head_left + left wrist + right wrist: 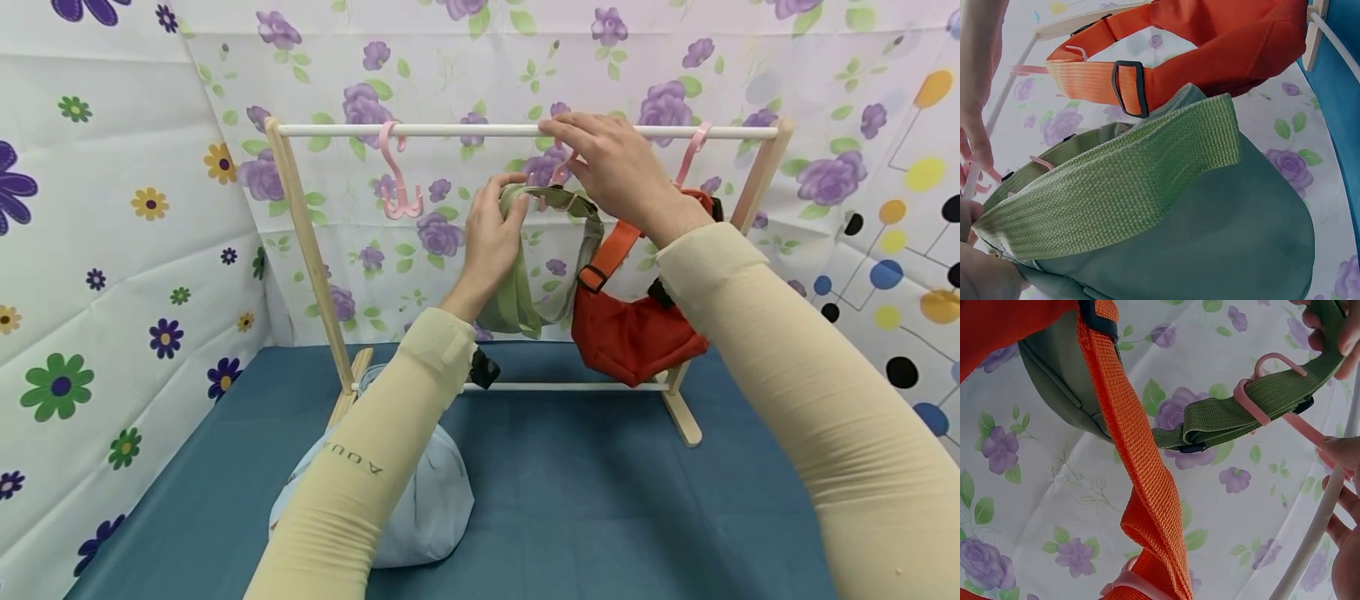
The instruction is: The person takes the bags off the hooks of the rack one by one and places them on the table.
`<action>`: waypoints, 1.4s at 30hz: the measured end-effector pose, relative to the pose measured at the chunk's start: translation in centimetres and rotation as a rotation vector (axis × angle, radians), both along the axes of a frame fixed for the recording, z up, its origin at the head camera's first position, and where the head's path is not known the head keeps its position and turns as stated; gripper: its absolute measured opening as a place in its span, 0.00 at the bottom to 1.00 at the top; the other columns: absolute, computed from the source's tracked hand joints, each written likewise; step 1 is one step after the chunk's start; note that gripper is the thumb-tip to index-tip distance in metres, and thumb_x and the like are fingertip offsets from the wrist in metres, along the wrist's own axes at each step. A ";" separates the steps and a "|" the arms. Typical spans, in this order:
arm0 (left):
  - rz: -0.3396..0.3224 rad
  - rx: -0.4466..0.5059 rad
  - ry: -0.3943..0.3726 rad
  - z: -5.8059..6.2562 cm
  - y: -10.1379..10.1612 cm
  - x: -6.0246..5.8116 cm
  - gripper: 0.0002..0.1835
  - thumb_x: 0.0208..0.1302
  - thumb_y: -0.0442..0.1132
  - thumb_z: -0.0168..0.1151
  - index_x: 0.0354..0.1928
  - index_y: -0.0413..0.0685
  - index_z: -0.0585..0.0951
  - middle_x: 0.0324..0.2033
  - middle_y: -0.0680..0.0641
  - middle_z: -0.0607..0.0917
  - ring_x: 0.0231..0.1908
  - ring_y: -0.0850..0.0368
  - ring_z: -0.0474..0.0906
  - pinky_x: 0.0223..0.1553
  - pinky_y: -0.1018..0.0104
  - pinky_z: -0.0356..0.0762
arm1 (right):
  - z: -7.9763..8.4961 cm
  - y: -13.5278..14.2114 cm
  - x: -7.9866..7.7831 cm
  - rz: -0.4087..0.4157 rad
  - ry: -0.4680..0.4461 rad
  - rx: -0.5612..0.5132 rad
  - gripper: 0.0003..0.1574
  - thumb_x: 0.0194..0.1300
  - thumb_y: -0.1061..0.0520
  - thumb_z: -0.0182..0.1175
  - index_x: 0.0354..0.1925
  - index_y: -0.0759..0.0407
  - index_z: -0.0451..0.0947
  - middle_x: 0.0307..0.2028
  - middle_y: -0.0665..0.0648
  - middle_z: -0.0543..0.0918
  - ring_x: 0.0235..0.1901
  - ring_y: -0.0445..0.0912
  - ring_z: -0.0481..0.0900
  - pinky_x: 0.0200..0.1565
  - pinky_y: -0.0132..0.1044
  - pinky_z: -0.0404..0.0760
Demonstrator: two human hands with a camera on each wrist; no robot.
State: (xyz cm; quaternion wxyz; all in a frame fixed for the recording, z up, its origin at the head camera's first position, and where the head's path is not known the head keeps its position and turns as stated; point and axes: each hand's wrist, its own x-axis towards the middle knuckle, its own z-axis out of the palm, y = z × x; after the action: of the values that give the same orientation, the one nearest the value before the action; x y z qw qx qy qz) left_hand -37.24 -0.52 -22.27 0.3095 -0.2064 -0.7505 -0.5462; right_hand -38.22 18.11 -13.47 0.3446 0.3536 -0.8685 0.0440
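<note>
Nearest the left wrist camera is the light green strap (1129, 181) of a green bag (1235, 225), which hangs just below the middle of a white rail (465, 131). The left hand (495, 229) pinches that strap under the rail; the right hand (622, 171), higher, curls over the rail and pinches the middle pink hook (1251, 403), whose prongs hold the strap. Blue cloth (600, 500) spreads beneath the rail, and white fabric (450, 67) with purple flowers hangs behind it. The strap's top run lies roughly along the rail, its loop pointing down; the bag body's long axis is hard to tell behind the left arm. Just beside it, toward the rail's right end, hangs a red bag (633, 333), leaving little room there. More room opens toward the leftmost pink hook (396, 175), near the rail's left wooden post (307, 250). Below the rail's left half and in front, a pale blue bag (420, 508) lies on the cloth, whose far edge meets the fabric behind the rail.
</note>
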 end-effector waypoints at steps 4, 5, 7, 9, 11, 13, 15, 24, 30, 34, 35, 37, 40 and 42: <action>-0.005 0.012 0.025 0.6 0.3 0.0 0.16 0.79 0.38 0.57 0.63 0.46 0.79 0.64 0.46 0.79 0.64 0.54 0.72 0.63 0.62 0.66 | 0.0 0.0 0.1 -0.004 -0.002 0.000 0.35 0.76 0.66 0.59 0.76 0.55 0.68 0.71 0.64 0.73 0.70 0.62 0.71 0.71 0.54 0.65; -0.009 0.016 0.031 0.7 0.4 0.0 0.16 0.78 0.38 0.57 0.63 0.46 0.79 0.62 0.45 0.79 0.62 0.54 0.73 0.61 0.62 0.68 | 0.0 0.0 0.1 -0.005 -0.002 -0.001 0.35 0.76 0.66 0.59 0.76 0.55 0.68 0.71 0.64 0.73 0.70 0.62 0.71 0.71 0.54 0.65; -0.009 0.023 0.037 0.9 0.5 0.0 0.15 0.78 0.37 0.57 0.62 0.45 0.79 0.60 0.45 0.80 0.57 0.54 0.74 0.56 0.62 0.69 | 0.0 0.0 0.1 -0.003 -0.001 -0.004 0.35 0.75 0.67 0.60 0.76 0.55 0.68 0.71 0.63 0.74 0.70 0.62 0.72 0.71 0.54 0.65; -0.009 0.032 0.039 1.1 0.6 0.0 0.15 0.78 0.37 0.58 0.62 0.46 0.79 0.58 0.44 0.80 0.52 0.54 0.74 0.52 0.62 0.70 | 0.0 0.0 0.1 0.000 -0.002 -0.008 0.35 0.75 0.67 0.60 0.76 0.55 0.69 0.71 0.63 0.74 0.69 0.61 0.72 0.71 0.54 0.66; -0.006 0.038 0.040 1.3 0.7 0.0 0.14 0.77 0.37 0.58 0.61 0.45 0.79 0.56 0.44 0.80 0.50 0.55 0.73 0.50 0.63 0.70 | 0.0 0.0 0.1 0.003 -0.006 -0.014 0.34 0.75 0.67 0.60 0.76 0.55 0.69 0.70 0.63 0.74 0.69 0.61 0.72 0.70 0.55 0.66; -0.004 0.045 0.049 1.4 0.8 0.0 0.14 0.77 0.37 0.58 0.61 0.45 0.79 0.55 0.43 0.81 0.49 0.56 0.73 0.49 0.64 0.69 | 0.0 0.0 0.1 0.005 -0.006 -0.017 0.34 0.75 0.68 0.60 0.75 0.55 0.70 0.70 0.63 0.75 0.69 0.61 0.72 0.70 0.55 0.67; -0.005 0.056 0.065 1.5 0.8 0.0 0.14 0.78 0.37 0.58 0.60 0.44 0.79 0.53 0.43 0.81 0.48 0.56 0.73 0.48 0.65 0.69 | 0.0 0.0 0.1 0.007 -0.005 -0.018 0.34 0.75 0.68 0.60 0.75 0.55 0.70 0.70 0.63 0.75 0.69 0.61 0.73 0.69 0.55 0.67; -0.032 0.097 0.103 2.0 1.0 0.4 0.13 0.78 0.37 0.58 0.59 0.45 0.79 0.51 0.43 0.80 0.45 0.58 0.72 0.45 0.66 0.69 | 0.1 0.0 -0.2 0.020 0.004 -0.025 0.34 0.74 0.70 0.59 0.74 0.56 0.72 0.68 0.64 0.77 0.68 0.62 0.74 0.68 0.56 0.68; -0.061 0.117 0.119 2.1 0.9 0.6 0.12 0.79 0.37 0.57 0.59 0.43 0.79 0.50 0.43 0.79 0.43 0.57 0.74 0.43 0.68 0.71 | 0.1 0.0 -0.2 0.019 0.006 -0.023 0.34 0.73 0.71 0.59 0.73 0.56 0.72 0.68 0.64 0.77 0.67 0.62 0.75 0.68 0.57 0.69; -0.089 0.141 0.126 1.9 0.7 0.8 0.12 0.80 0.37 0.56 0.58 0.42 0.79 0.50 0.44 0.79 0.42 0.56 0.76 0.44 0.68 0.72 | 0.2 0.1 -0.2 0.018 0.002 -0.020 0.34 0.73 0.71 0.60 0.73 0.56 0.72 0.68 0.64 0.77 0.67 0.62 0.74 0.69 0.57 0.69; -0.095 0.147 0.126 1.9 0.7 0.9 0.12 0.80 0.37 0.56 0.58 0.42 0.79 0.50 0.44 0.79 0.42 0.56 0.76 0.43 0.68 0.72 | 0.2 0.1 -0.2 0.018 0.001 -0.020 0.34 0.73 0.71 0.60 0.73 0.56 0.72 0.68 0.64 0.77 0.67 0.62 0.74 0.69 0.57 0.68; -0.106 0.161 0.121 1.8 0.6 1.0 0.12 0.80 0.38 0.56 0.58 0.43 0.79 0.50 0.45 0.79 0.42 0.56 0.76 0.43 0.68 0.72 | 0.2 0.1 -0.2 0.020 -0.002 -0.022 0.34 0.72 0.71 0.60 0.73 0.56 0.72 0.68 0.64 0.77 0.67 0.62 0.74 0.69 0.57 0.68; -0.117 0.173 0.139 1.7 0.3 1.3 0.12 0.80 0.38 0.56 0.58 0.43 0.79 0.50 0.46 0.79 0.42 0.56 0.77 0.42 0.67 0.72 | 0.2 0.1 -0.1 0.022 -0.004 -0.026 0.35 0.72 0.71 0.60 0.73 0.56 0.72 0.68 0.64 0.77 0.67 0.62 0.74 0.69 0.56 0.68; -0.126 0.182 0.149 1.6 0.0 1.5 0.12 0.80 0.39 0.56 0.59 0.43 0.79 0.50 0.46 0.79 0.41 0.55 0.77 0.42 0.67 0.72 | 0.2 0.0 -0.1 0.022 -0.008 -0.028 0.34 0.73 0.71 0.61 0.73 0.56 0.72 0.68 0.64 0.77 0.67 0.62 0.74 0.70 0.56 0.67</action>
State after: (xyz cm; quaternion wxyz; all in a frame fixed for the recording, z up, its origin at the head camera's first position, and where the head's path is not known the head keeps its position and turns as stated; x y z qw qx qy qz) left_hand -35.70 -0.49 -20.71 0.3468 -0.2643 -0.6584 -0.6135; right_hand -38.33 18.13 -13.25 0.3454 0.3582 -0.8652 0.0612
